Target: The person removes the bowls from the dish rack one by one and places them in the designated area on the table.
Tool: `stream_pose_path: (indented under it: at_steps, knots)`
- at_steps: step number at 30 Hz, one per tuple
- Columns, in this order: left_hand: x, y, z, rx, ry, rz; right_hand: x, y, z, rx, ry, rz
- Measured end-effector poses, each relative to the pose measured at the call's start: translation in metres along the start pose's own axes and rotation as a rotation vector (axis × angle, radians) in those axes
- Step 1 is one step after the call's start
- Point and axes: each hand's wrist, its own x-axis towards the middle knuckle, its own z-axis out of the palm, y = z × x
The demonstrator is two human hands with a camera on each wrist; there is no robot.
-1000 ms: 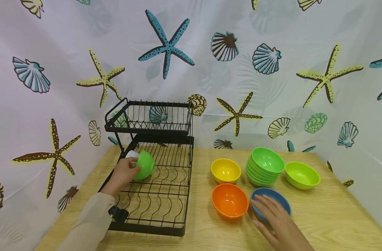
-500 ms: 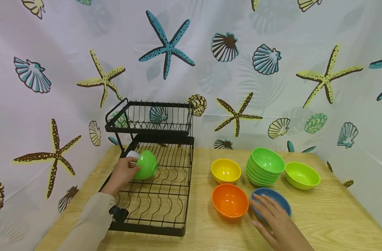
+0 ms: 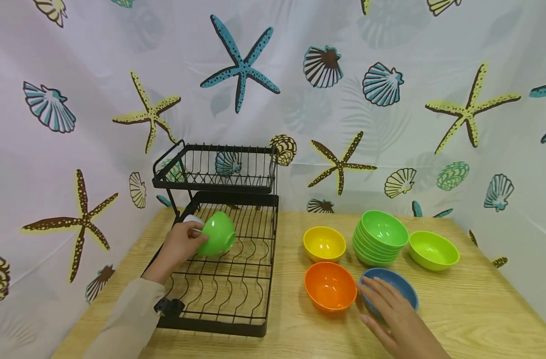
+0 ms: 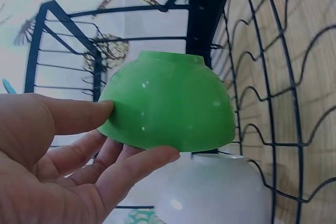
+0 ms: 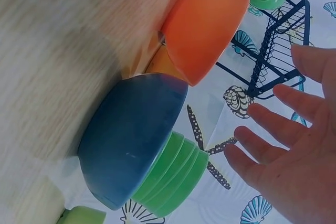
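Observation:
My left hand (image 3: 182,245) pinches a green bowl (image 3: 217,234) by its rim, thumb on the outside in the left wrist view. The bowl is tipped on its side over the lower tier of a black wire dish rack (image 3: 228,326), its foot facing right. Just behind it a white bowl (image 4: 212,192) sits in the rack, partly hidden by the hand in the head view. My right hand (image 3: 400,319) is held over a blue bowl (image 3: 396,286), fingers extended and spread, holding nothing. An orange bowl (image 3: 330,286) stands to the left of that hand.
A yellow bowl (image 3: 324,243), a stack of green bowls (image 3: 378,239) and a lime-green bowl (image 3: 433,250) stand along the back right of the wooden table (image 3: 488,309). The rack's upper tier (image 3: 214,169) overhangs the back. A patterned curtain (image 3: 300,109) surrounds the table.
The green bowl has moved a little right, away from the white bowl, and turned so more of its outside and foot show. My right hand stays over the blue bowl.

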Motion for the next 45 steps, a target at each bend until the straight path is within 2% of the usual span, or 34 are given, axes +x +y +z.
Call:
stream_pose_path:
  at_steps: [8, 12, 15, 19, 23, 26, 29, 31, 32, 35, 38, 40, 42, 45]
  knots:
    - [-0.027, 0.024, -0.002, 0.035, -0.012, 0.12, 0.007, -0.006, -0.004, 0.029, -0.024, 0.07]
    - [-0.04, 0.036, 0.003, 0.032, -0.018, 0.186, 0.011, -0.008, -0.005, 0.048, 0.009, 0.04]
    - [-0.047, 0.04, 0.009, 0.019, -0.028, 0.272, 0.014, -0.009, -0.004, 0.077, 0.044, 0.008]
    - [-0.059, 0.047, 0.02, -0.1, -0.098, 0.397, 0.018, -0.011, -0.005, 0.124, 0.045, -0.005]
    - [-0.073, 0.059, 0.029, -0.212, -0.201, 0.474, 0.021, -0.014, -0.006, 0.165, 0.038, -0.012]
    - [-0.085, 0.07, 0.036, -0.216, -0.264, 0.477, 0.023, -0.018, -0.008, 0.182, 0.033, -0.027]
    - [-0.096, 0.077, 0.046, -0.161, -0.301, 0.5, 0.025, -0.023, -0.01, 0.21, 0.033, -0.073]
    - [-0.101, 0.081, 0.052, -0.122, -0.311, 0.567, 0.027, -0.025, -0.009, 0.254, 0.047, -0.152]
    - [-0.103, 0.082, 0.055, -0.099, -0.306, 0.62, 0.027, -0.026, -0.008, 0.276, 0.054, -0.199]
    - [-0.105, 0.083, 0.065, -0.057, -0.289, 0.8, 0.03, -0.027, -0.004, 0.332, 0.068, -0.34]
    - [-0.104, 0.081, 0.074, -0.027, -0.263, 0.99, 0.031, -0.027, 0.001, 0.352, 0.072, -0.435]
    - [-0.103, 0.08, 0.078, 0.0, -0.242, 1.079, 0.03, -0.028, 0.002, 0.35, 0.06, -0.449]
    - [-0.103, 0.08, 0.082, 0.03, -0.212, 1.139, 0.029, -0.029, 0.002, 0.353, 0.039, -0.44]
    - [-0.104, 0.081, 0.086, 0.034, -0.197, 1.152, 0.026, -0.031, 0.002, 0.36, 0.017, -0.402]
